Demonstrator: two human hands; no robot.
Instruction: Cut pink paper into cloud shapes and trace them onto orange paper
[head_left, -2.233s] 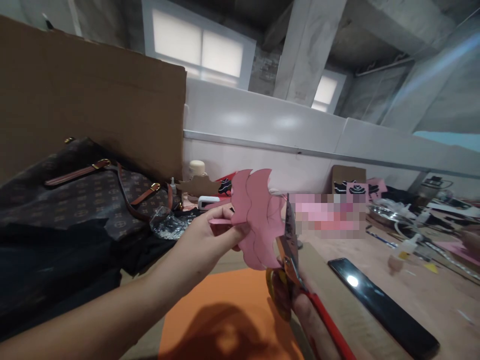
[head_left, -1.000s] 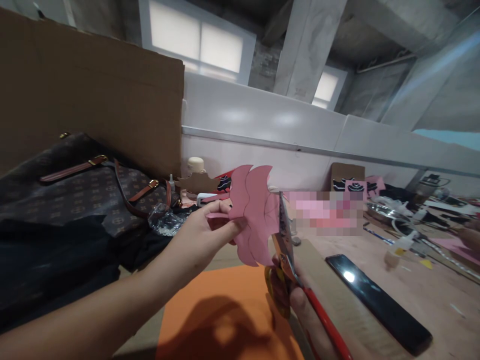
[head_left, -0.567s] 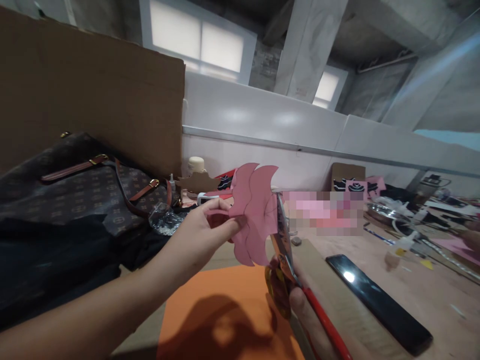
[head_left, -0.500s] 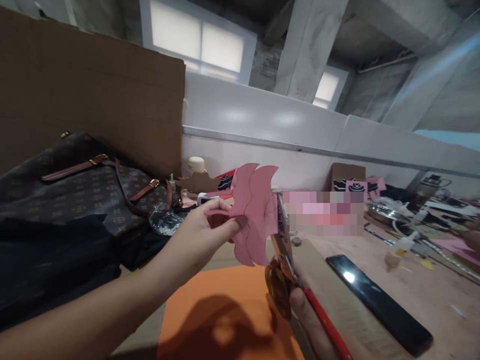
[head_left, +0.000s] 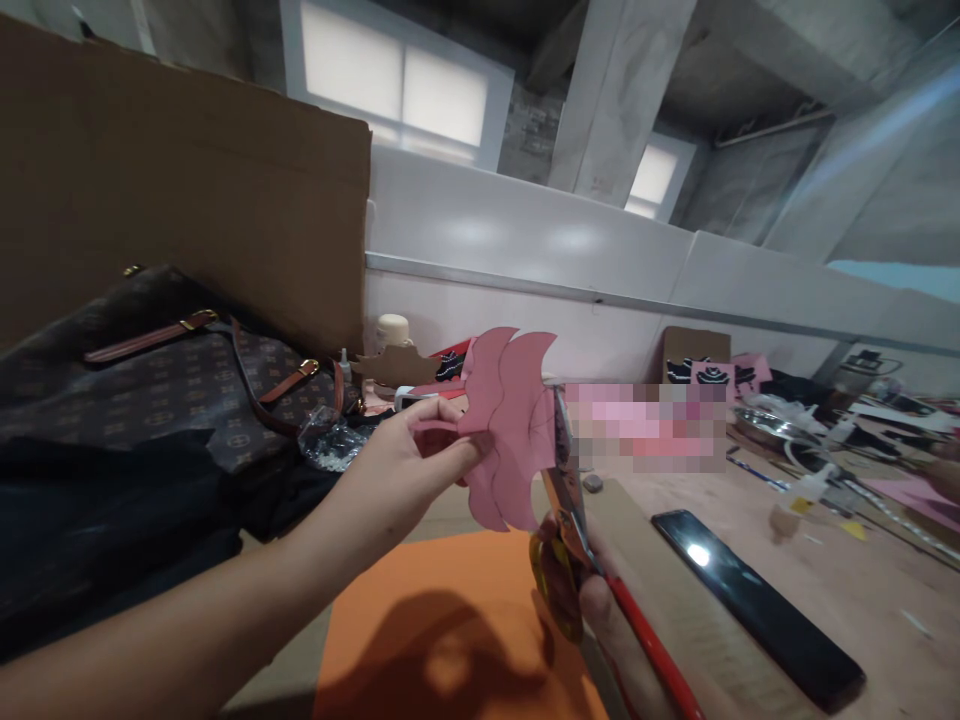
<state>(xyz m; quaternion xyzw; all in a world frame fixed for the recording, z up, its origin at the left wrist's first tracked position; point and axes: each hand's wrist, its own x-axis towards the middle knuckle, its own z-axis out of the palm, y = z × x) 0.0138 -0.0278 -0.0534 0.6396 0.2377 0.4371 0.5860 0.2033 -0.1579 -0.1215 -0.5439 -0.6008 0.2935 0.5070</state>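
Note:
A piece of pink paper (head_left: 514, 400) with wavy, pointed edges and thin drawn lines is held up near the middle of the view. My left hand (head_left: 424, 445) pinches its left side between thumb and fingers. Scissors (head_left: 566, 500) with yellowish handles are in my right hand (head_left: 619, 630), their blades pointing up along the paper's right edge. A red pen-like stick (head_left: 652, 650) also lies in that hand, its exact kind unclear. My right fingers are partly hidden by the handles. Below both hands lies an orange sheet (head_left: 420, 620), crossed by their shadow.
A black phone (head_left: 757, 610) lies on the right of the table. On the left sit a brown patterned handbag (head_left: 277, 350) and a clear plastic bag (head_left: 330, 440). Farther right are a small glue bottle (head_left: 806, 495) and a metal bowl (head_left: 772, 420). A cardboard panel (head_left: 187, 190) stands behind.

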